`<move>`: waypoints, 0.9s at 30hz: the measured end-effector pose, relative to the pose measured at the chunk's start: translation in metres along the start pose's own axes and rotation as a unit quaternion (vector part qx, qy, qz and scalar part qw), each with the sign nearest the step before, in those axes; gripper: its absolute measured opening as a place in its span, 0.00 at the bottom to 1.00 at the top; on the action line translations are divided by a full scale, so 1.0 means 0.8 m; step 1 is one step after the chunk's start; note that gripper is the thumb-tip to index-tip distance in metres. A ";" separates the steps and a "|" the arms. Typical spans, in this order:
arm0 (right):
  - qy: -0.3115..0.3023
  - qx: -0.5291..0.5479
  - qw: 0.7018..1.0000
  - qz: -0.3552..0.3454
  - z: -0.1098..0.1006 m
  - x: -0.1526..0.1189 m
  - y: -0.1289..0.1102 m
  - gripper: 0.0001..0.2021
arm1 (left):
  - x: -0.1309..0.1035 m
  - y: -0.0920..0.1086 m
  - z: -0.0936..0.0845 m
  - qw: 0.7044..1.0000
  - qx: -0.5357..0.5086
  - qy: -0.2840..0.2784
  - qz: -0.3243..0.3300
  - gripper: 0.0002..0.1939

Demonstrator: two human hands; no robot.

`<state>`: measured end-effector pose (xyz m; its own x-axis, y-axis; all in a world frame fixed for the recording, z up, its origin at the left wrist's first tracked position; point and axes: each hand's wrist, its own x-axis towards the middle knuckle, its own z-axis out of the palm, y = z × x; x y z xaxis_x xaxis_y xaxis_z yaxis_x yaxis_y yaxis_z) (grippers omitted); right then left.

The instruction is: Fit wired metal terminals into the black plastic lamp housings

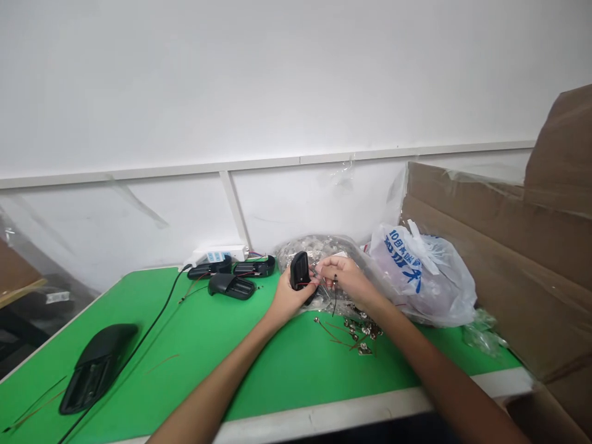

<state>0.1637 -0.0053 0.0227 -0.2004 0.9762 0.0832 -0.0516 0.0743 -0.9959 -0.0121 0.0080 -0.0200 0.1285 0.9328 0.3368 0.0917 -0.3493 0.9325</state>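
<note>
While the left hand (287, 297) holds a black housing (300, 270) upright in front of the clear bag (324, 244), its grip clamped around the lower part, the right hand (345, 280) sits just beside it with fingertips close together; from where I stand I cannot tell whether that second grip has anything pinched. A red wire (303, 284) crosses the lower front of the held piece, and it looks thin enough to tear loose if either hand pulls sharply. The dark wire (335, 305) hanging below the right hand could snag on the clear bag, and a low sweep of the right forearm (416, 351) might scatter the metal contacts (365, 328) lying beside it on the green desk (259, 370). Over on the left, a tug on the black cable (158, 320) could shift the lone housing (99, 364) it runs along. Counting, I make it five housings: one in hand, three grouped near the power strip (219, 253), one lone. I see one strip, one black cable, one clear bag, one white bag (430, 293) with blue print and one cardboard box (472, 225). The contacts lie too jumbled to number.
</note>
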 end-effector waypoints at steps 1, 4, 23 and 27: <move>-0.011 -0.006 1.000 0.009 0.001 -0.001 0.000 0.12 | 0.000 0.000 0.000 1.000 0.000 -0.001 0.001 0.26; -0.034 -0.017 0.999 0.028 0.003 -0.002 0.003 0.11 | 0.000 0.000 -0.001 1.000 -0.007 -0.001 0.006 0.27; -0.085 0.043 0.993 0.068 0.006 -0.004 0.013 0.18 | -0.003 -0.005 -0.005 0.994 0.019 -0.047 0.099 0.17; -0.104 0.051 0.990 0.081 0.003 -0.002 0.015 0.18 | -0.004 0.001 -0.014 0.984 0.092 -0.050 0.144 0.15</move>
<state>0.1607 -0.0069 0.0109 -0.4116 0.9093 -0.0610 -0.0995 -0.1114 -0.9888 -0.0233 0.0057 -0.0193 0.2715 0.7827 0.5600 0.2139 -0.6164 0.7578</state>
